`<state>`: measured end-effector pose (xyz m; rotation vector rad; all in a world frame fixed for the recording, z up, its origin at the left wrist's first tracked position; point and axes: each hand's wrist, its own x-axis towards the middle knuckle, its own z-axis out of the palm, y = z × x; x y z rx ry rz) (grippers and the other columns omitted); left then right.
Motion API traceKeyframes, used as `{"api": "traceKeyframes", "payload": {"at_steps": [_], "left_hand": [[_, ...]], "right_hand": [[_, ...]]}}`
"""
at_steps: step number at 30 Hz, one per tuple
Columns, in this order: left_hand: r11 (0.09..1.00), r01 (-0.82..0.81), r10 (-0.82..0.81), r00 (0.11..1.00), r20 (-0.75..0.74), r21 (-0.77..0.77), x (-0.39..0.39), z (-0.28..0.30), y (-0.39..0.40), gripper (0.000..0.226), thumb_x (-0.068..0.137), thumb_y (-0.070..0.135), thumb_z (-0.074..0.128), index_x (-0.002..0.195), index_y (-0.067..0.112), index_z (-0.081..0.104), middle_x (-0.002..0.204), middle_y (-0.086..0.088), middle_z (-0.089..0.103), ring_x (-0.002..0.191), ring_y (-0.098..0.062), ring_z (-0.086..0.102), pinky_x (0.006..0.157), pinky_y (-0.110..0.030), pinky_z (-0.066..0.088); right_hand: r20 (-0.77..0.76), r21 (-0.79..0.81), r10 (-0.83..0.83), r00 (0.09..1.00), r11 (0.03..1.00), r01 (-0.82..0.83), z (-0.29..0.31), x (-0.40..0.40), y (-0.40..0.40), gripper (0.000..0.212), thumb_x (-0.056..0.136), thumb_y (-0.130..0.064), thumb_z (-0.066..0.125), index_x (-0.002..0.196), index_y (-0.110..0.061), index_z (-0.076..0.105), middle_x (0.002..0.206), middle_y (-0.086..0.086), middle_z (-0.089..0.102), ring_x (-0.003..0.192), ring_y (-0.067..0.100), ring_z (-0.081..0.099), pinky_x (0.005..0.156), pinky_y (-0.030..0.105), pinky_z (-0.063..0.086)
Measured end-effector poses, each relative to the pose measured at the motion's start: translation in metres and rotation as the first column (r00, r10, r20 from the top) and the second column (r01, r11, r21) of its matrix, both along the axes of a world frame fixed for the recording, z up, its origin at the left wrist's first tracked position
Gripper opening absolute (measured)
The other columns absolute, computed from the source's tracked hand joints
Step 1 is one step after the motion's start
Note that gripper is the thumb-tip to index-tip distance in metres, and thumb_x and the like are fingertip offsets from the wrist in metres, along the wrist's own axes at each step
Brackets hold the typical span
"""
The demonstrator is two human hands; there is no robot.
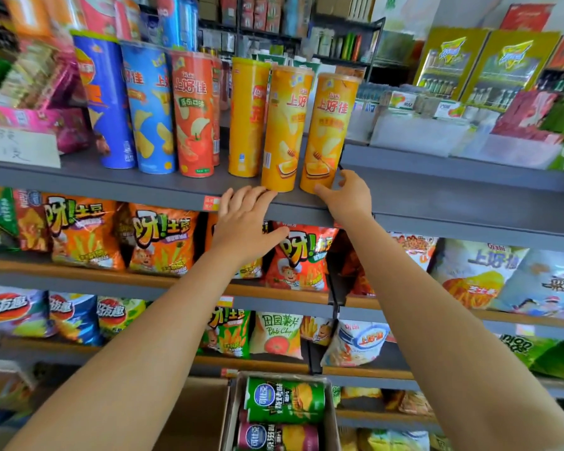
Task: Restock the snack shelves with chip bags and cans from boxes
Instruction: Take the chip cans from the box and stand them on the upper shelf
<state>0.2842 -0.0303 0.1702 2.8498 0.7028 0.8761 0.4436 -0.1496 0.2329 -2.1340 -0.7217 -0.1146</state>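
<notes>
I can read "Oishi 上好佳" on the orange can (326, 131), "Lay's" on the yellow can (246, 118), and "Potato Chips" on a pale bag (275, 333).

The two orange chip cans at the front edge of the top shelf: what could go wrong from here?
1. The two orange cans stand tall at the very lip of the top shelf; a nudge may tip them off toward the box below.
2. The right hand touches only the base of one can, so its grip looks weak.
3. The left hand is open and holds nothing, so it steadies little.
</notes>
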Motion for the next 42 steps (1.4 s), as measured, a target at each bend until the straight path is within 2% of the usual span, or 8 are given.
{"api": "traceKeyframes", "payload": {"at_steps": [6,9,13,18,26,32,37,42], "left_hand": [[0.991,0.095,-0.07,0.969,0.239,-0.094,-0.047,-0.099,-0.043,0.056,0.095,0.029,0.055,0.148,0.019,0.044,0.162,-0.003,0.026,0.151,-0.025,0.02,0.122,-0.046,0.015],[0.858,-0.005,-0.095,0.981,-0.168,-0.513,-0.093,-0.214,-0.069,0.046,0.097,0.024,0.058,0.141,0.021,0.051,0.156,-0.003,0.033,0.143,-0.025,0.033,0.115,-0.043,0.032],[0.577,-0.358,-0.179,0.822,-0.541,-0.734,-0.171,-0.35,-0.114,0.056,0.092,0.024,0.063,0.144,0.028,0.044,0.139,-0.01,0.042,0.125,-0.028,0.049,0.096,-0.035,0.043],[0.353,-0.38,-0.236,0.849,-0.474,-0.855,-0.229,-0.414,-0.167,0.092,0.095,0.019,0.062,0.149,0.061,0.001,0.161,0.001,0.03,0.105,-0.021,0.063,0.088,-0.042,0.052],[0.412,-0.382,-0.234,0.833,-0.501,-0.827,-0.233,-0.42,-0.172,0.09,0.099,0.021,0.054,0.148,0.06,-0.01,0.144,-0.006,0.051,0.049,-0.022,0.054,0.048,-0.035,0.041],[0.339,-0.344,-0.2,0.883,-0.424,-0.876,-0.233,-0.41,-0.168,0.085,0.093,0.027,0.066,0.154,0.051,0.012,0.149,0.0,0.043,0.121,-0.021,0.054,0.096,-0.038,0.045],[0.425,-0.368,0.26,0.925,-0.278,-0.827,-0.225,-0.395,-0.178,0.02,0.086,0.038,0.071,0.094,0.021,0.065,0.096,0.002,0.059,0.088,-0.018,0.061,0.081,-0.034,0.049],[-0.285,-0.223,0.069,0.965,-0.252,-0.932,-0.206,-0.379,-0.2,0.041,0.075,0.054,0.077,0.102,0.027,0.062,0.107,-0.005,0.073,0.094,-0.02,0.072,0.079,-0.037,0.059]], "right_hand": [[0.593,0.138,0.066,0.803,0.974,-0.182,-0.129,-0.105,-0.076,0.036,0.089,-0.02,0.055,0.121,-0.004,0.06,0.119,0.014,0.055,0.107,0.031,0.055,0.086,0.04,0.043],[0.087,-0.357,0.424,0.901,0.858,-0.369,-0.259,-0.149,-0.119,0.039,0.091,-0.021,0.06,0.128,-0.008,0.056,0.123,0.012,0.052,0.114,0.032,0.051,0.091,0.045,0.045],[-0.63,-0.629,0.25,0.735,0.391,-0.672,-0.415,-0.196,-0.183,0.053,0.094,-0.035,0.062,0.142,-0.017,0.047,0.14,0.012,0.043,0.129,0.033,0.046,0.106,0.043,0.042],[-0.738,-0.649,0.12,0.664,0.142,-0.747,-0.499,-0.245,-0.238,0.067,0.087,-0.054,0.067,0.14,-0.016,0.049,0.153,0.014,0.032,0.14,0.034,0.03,0.111,0.043,0.035],[-0.629,-0.764,0.365,0.687,-0.124,-0.633,-0.505,-0.277,-0.242,0.079,0.081,-0.051,0.073,0.142,-0.011,0.042,0.15,0.018,0.027,0.142,0.038,0.024,0.116,0.057,0.024],[-0.651,-0.716,0.3,0.697,0.062,-0.696,-0.498,-0.27,-0.249,0.085,0.074,-0.049,0.077,0.143,-0.015,0.041,0.141,0.009,0.04,0.133,0.031,0.037,0.113,0.047,0.034],[-0.74,-0.512,0.03,0.672,0.624,-0.591,-0.471,-0.254,-0.25,0.065,0.07,-0.045,0.083,0.121,-0.019,0.054,0.108,-0.003,0.062,0.091,0.014,0.062,0.081,0.033,0.056],[-0.846,-0.245,-0.006,0.533,0.892,-0.38,-0.435,-0.246,-0.221,0.044,0.081,-0.041,0.08,0.113,-0.022,0.056,0.095,-0.013,0.062,0.084,0.002,0.058,0.072,0.018,0.045]]}}
